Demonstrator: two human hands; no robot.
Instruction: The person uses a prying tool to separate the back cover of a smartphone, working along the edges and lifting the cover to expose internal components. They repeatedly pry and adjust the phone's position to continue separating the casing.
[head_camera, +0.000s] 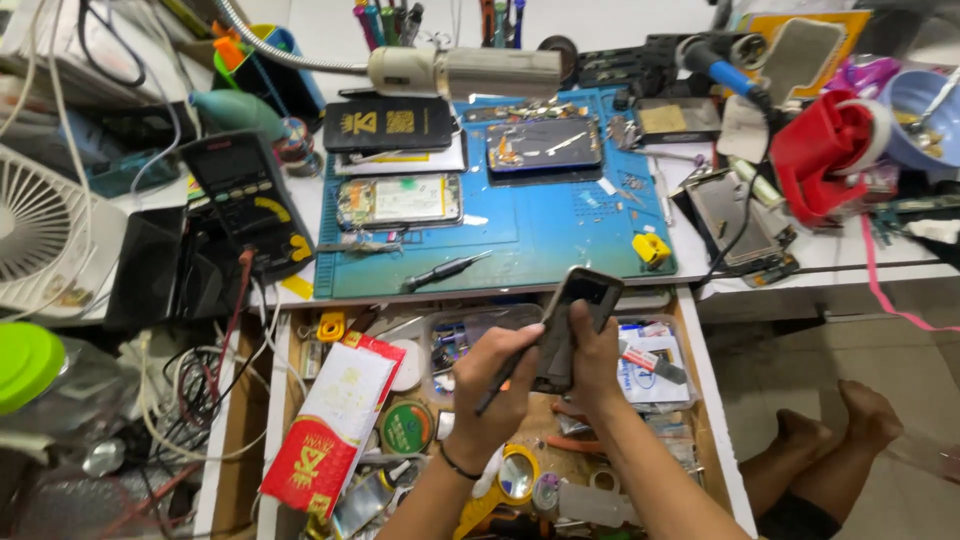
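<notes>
Dark, the phone (575, 325) I grip in my right hand (597, 362) tilts over the open drawer (700, 400), long axis up-right, while my left hand (500, 395), just beside it, pinches a thin tool (497, 392) against its edge.

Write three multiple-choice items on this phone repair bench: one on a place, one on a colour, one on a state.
1. Where is the phone that the hands hold?
A. Flat on the mat
B. Over the open drawer
C. On the white fan

2. What colour is the work mat?
A. Blue
B. Red
C. Green

3. How is the left hand occupied?
A. Empty and flat
B. Resting on the multimeter
C. Gripping a thin dark tool

Answers:
1 B, the phone is raised in front of the drawer full of parts.
2 A, the mat is blue all over.
3 C, its fingers close on the dark tool, while the right hand grips the phone.
</notes>
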